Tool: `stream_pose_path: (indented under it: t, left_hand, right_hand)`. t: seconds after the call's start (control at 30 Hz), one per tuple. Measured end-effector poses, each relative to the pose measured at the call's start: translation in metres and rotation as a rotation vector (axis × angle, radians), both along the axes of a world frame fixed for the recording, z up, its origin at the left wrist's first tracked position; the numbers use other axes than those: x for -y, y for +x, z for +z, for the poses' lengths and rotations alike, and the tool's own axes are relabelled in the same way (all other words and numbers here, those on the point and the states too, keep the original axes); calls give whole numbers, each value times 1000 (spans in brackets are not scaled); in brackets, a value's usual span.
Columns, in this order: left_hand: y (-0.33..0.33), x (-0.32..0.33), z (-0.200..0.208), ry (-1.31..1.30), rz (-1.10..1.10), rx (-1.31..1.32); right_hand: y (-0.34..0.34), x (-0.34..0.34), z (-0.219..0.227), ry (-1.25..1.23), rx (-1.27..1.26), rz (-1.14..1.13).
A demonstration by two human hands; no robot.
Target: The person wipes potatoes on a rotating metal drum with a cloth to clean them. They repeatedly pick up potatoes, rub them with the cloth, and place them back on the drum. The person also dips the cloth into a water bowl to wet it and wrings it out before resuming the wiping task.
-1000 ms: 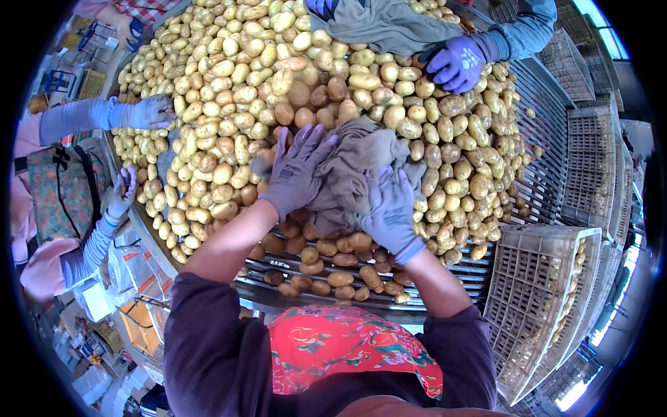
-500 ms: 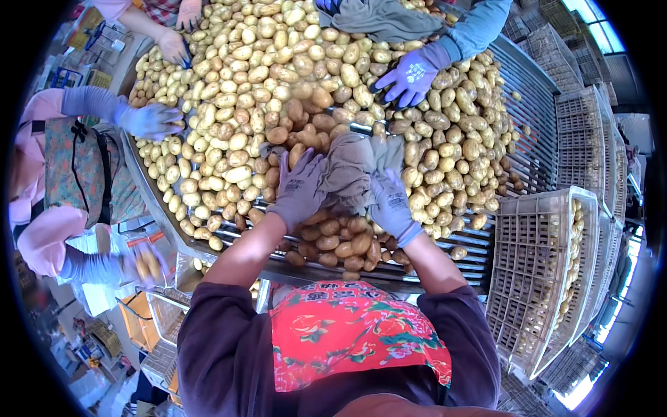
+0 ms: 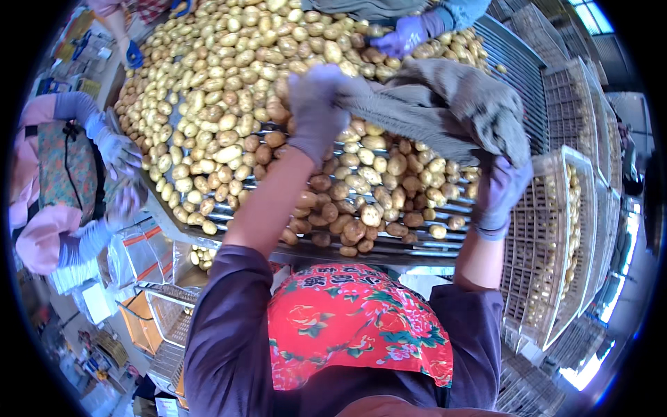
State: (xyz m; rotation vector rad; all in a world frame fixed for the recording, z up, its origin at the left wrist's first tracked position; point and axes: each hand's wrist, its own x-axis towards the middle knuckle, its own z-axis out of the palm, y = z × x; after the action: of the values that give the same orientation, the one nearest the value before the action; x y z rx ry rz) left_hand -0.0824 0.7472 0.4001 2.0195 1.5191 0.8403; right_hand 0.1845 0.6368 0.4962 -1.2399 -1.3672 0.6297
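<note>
A grey cloth (image 3: 455,101) is stretched and bunched above a large heap of potatoes (image 3: 236,104). My left hand (image 3: 318,108), in a purple-grey glove and slightly blurred, grips the cloth's left end over the middle of the heap. The cloth's bulky right end hangs over my right hand (image 3: 504,191), gloved alike, whose fingers are closed on it and partly hidden by its folds. Browner potatoes (image 3: 347,226) lie below the cloth, near the table's front edge. Metal slats (image 3: 431,247) show between them.
Stacked plastic crates (image 3: 535,243) holding potatoes stand close by my right arm. Across the table, a co-worker's gloved hand (image 3: 403,38) touches the heap. At the left, another person's gloved hands (image 3: 118,153) hold something I cannot make out. A wire-like basket (image 3: 167,316) sits below left.
Both hands have lifted the cloth off the potatoes and spread apart, the right going right, the left upward. Potatoes underneath have spread out. The left co-worker's hands have come together.
</note>
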Motion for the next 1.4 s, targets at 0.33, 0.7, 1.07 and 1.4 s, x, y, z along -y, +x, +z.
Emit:
stream_pose_path:
  t: [0.33,0.7,1.07,1.4]
  left_hand:
    - [-17,63,-46,259,-239,-209]
    - [65,-74,-139,311,-110,-348]
    - [-43,145,-136,53,-407,-319]
    - [-25,123,-97,-30,-355,-404]
  right_hand:
    - [57,33,-82,17,1028,-38]
    - [-13,-121,-174,-95,1033,125]
    - [-35,77,-216,-166,901,661]
    - [-26,51,-183,-141,854,506]
